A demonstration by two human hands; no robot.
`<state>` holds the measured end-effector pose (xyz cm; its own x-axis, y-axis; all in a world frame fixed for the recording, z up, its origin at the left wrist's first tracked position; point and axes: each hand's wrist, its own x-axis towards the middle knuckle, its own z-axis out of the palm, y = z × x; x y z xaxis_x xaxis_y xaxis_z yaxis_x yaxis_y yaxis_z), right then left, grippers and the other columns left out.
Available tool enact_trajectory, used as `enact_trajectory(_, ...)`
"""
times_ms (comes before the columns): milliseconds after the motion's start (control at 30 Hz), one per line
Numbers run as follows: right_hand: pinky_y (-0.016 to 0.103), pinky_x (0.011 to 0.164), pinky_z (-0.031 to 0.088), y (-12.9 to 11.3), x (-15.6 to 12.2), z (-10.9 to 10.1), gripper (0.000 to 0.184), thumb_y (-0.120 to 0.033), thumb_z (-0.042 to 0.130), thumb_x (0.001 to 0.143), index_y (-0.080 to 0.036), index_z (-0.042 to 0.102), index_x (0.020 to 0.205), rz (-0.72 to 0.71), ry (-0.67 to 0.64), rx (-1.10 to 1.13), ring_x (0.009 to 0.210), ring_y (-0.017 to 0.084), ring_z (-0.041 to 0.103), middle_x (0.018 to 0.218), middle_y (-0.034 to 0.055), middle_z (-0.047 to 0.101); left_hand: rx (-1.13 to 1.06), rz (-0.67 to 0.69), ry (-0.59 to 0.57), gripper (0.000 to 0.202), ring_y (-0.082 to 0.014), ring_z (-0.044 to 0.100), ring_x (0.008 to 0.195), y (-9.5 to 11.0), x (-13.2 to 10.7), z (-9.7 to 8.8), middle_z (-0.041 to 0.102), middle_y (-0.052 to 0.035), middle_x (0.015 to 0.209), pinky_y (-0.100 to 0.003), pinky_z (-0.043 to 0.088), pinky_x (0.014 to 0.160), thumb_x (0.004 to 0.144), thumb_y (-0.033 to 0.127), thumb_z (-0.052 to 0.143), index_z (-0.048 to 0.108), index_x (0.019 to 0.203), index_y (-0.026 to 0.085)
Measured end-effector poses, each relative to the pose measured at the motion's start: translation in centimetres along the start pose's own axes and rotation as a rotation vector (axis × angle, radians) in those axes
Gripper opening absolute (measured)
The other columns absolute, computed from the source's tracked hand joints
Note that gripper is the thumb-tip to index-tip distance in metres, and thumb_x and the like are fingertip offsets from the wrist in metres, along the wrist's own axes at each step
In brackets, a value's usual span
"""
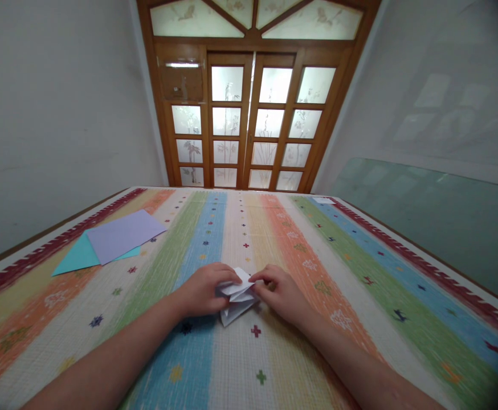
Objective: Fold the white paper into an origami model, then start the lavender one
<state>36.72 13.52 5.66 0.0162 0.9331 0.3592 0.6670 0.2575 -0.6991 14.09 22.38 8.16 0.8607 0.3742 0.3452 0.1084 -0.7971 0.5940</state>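
Note:
A small folded white paper (pixel 237 297), with several layers and creases showing, is held between both hands just above the striped tablecloth. My left hand (pixel 204 289) grips its left side, fingers over the top and thumb low in front. On the right edge, my right hand (pixel 280 291) pinches the paper between thumb and forefinger. The fingers partly cover the folds, so the paper's full shape cannot be made out.
A purple paper sheet (pixel 125 233) lies over a turquoise sheet (pixel 76 256) at the left of the striped tablecloth (pixel 249 353). Near the far right edge is a small white piece (pixel 323 200). Beyond the table stand wooden glazed doors (pixel 249 119); a greenish glass panel (pixel 428 210) leans at the right wall.

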Motion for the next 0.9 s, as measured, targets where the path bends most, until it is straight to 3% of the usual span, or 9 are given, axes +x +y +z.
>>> enact_trajectory(167,0.039,0.087,0.041,-1.5,-0.3,-0.9,0.025,-0.022,0.072,0.076,-0.027,0.071,0.1,-0.197,-0.169,-0.1,0.101,0.025,0.055,0.107,0.0077,0.062,0.171,0.056,-0.062,0.037,-0.0255,0.061,0.098,-0.3,-0.1,0.5,0.069,-0.0075,0.104,-0.034,0.045,0.085,0.075,0.011,0.059,0.072,0.106,0.026)
enact_trajectory(300,0.039,0.086,0.04,-2.1,-0.5,-0.9,0.03,-0.03,0.078,0.071,-0.025,0.067,0.1,-0.24,-0.279,-0.186,0.097,0.026,0.055,0.099,0.0066,0.064,0.219,0.052,-0.095,0.032,-0.0251,0.062,0.093,-0.2,-0.2,0.5,0.069,-0.0082,0.101,-0.032,0.046,0.079,0.078,0.018,0.062,0.072,0.106,0.026)
enact_trajectory(467,0.035,0.083,0.039,-1.8,-0.6,-0.5,0.024,-0.033,0.073,0.079,-0.022,0.065,0.098,-0.264,-0.297,-0.241,0.095,0.024,0.056,0.097,0.0059,0.064,0.24,0.048,-0.152,0.029,-0.0237,0.063,0.094,0.0,-0.2,0.6,0.069,-0.0066,0.101,-0.031,0.045,0.08,0.078,0.02,0.065,0.071,0.106,0.025)
enact_trajectory(567,0.034,0.083,0.038,-1.7,-0.6,-0.5,0.025,-0.037,0.071,0.081,-0.022,0.065,0.099,-0.28,-0.292,-0.25,0.096,0.023,0.055,0.099,0.0056,0.064,0.258,0.036,-0.183,0.021,-0.0221,0.064,0.091,0.1,-0.1,0.8,0.071,-0.0057,0.098,-0.031,0.045,0.08,0.085,0.031,0.064,0.071,0.103,0.023)
enact_trajectory(667,0.034,0.082,0.038,-1.5,-0.5,-0.5,0.015,-0.034,0.064,0.087,-0.021,0.066,0.094,-0.274,-0.301,-0.275,0.092,0.021,0.056,0.093,0.0049,0.065,0.252,0.026,-0.19,0.019,-0.0201,0.065,0.089,0.3,0.0,1.0,0.072,-0.0046,0.093,-0.03,0.044,0.08,0.091,0.033,0.057,0.071,0.099,0.022)
enact_trajectory(800,0.033,0.081,0.037,-1.5,-0.5,-0.5,0.011,-0.024,0.056,0.091,-0.021,0.066,0.092,-0.267,-0.311,-0.312,0.087,0.019,0.057,0.087,0.0039,0.065,0.225,-0.02,-0.15,0.022,-0.0186,0.065,0.087,0.4,0.0,1.0,0.072,-0.0039,0.095,-0.028,0.045,0.079,0.094,0.032,0.054,0.068,0.108,0.023)
enact_trajectory(900,0.034,0.082,0.036,-1.7,-0.6,-0.5,0.011,-0.026,0.056,0.091,-0.021,0.066,0.092,-0.265,-0.296,-0.331,0.088,0.02,0.056,0.087,0.0038,0.066,0.252,-0.083,-0.087,0.022,-0.0187,0.064,0.086,0.0,-0.2,0.7,0.071,-0.004,0.093,-0.028,0.044,0.078,0.091,0.034,0.059,0.069,0.106,0.023)
